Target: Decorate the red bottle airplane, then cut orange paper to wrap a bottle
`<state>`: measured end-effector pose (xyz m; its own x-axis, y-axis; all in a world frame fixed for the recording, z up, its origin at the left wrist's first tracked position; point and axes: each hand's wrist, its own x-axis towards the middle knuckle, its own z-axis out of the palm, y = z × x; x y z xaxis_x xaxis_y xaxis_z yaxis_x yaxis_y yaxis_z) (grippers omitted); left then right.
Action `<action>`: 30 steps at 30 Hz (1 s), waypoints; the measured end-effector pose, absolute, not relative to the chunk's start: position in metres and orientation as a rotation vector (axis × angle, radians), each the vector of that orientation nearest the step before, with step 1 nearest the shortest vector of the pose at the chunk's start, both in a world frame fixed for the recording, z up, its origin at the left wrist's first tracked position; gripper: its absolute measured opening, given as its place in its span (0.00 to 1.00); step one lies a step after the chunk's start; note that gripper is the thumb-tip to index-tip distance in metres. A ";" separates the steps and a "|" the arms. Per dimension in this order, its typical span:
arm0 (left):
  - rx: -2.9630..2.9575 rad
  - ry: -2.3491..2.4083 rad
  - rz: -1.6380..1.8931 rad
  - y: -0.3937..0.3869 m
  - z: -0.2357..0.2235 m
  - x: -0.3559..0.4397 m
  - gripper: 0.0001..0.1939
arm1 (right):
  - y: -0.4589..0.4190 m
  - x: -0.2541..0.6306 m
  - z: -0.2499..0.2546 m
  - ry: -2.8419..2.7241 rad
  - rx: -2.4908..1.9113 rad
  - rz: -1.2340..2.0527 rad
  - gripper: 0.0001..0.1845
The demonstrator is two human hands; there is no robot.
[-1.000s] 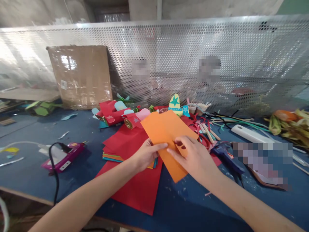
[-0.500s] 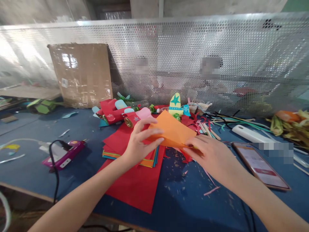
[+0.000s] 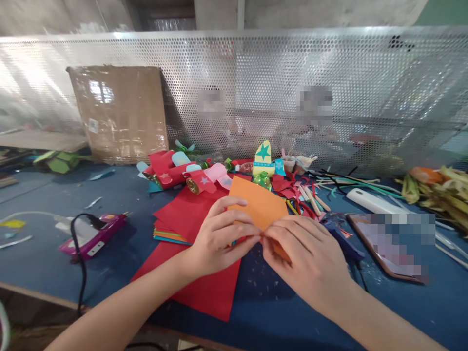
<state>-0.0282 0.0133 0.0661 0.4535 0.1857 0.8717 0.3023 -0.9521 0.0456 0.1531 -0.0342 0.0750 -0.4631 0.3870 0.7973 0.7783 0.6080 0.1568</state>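
Observation:
Both my hands hold an orange paper sheet (image 3: 258, 204) above the blue table (image 3: 109, 200). My left hand (image 3: 223, 241) pinches its near left edge with fingers curled. My right hand (image 3: 303, 258) pinches the near right edge, fingertips meeting the left hand's. The sheet looks folded over toward me. Under my hands lies a large red sheet (image 3: 204, 287) and a stack of coloured papers (image 3: 171, 233).
A purple glue gun (image 3: 91, 238) with a black cord lies at the left. Paper craft pieces (image 3: 183, 171) and a yellow star figure (image 3: 263, 158) sit behind. A phone (image 3: 387, 246), wooden sticks (image 3: 314, 197), a white tool (image 3: 369, 201) and a cardboard box (image 3: 119, 114) stand around. A perforated metal screen (image 3: 278, 63) closes the back.
The orange sheet lay open and flat a second ago; it has since been folded, and both hands have come together on its near edge, closer to me.

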 end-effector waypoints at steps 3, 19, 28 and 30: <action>-2.628 -0.411 -1.524 0.012 0.066 -0.027 0.05 | -0.036 0.150 0.074 -2.062 -0.949 -0.667 0.06; -2.795 -0.599 -1.686 0.016 0.070 -0.029 0.05 | -0.038 0.170 0.076 -2.048 -1.080 -0.610 0.08; -2.782 -0.617 -1.705 0.019 0.069 -0.029 0.06 | -0.040 0.193 0.073 -2.070 -1.137 -0.621 0.07; -2.771 -0.622 -1.723 0.020 0.071 -0.030 0.06 | -0.040 0.199 0.074 -2.069 -1.141 -0.646 0.06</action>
<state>-0.0299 0.0198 0.0707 0.3969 0.4026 0.8249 0.2168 -0.9144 0.3420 0.1986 -0.0403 0.0742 -0.3861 0.5284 0.7561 0.8647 0.4929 0.0970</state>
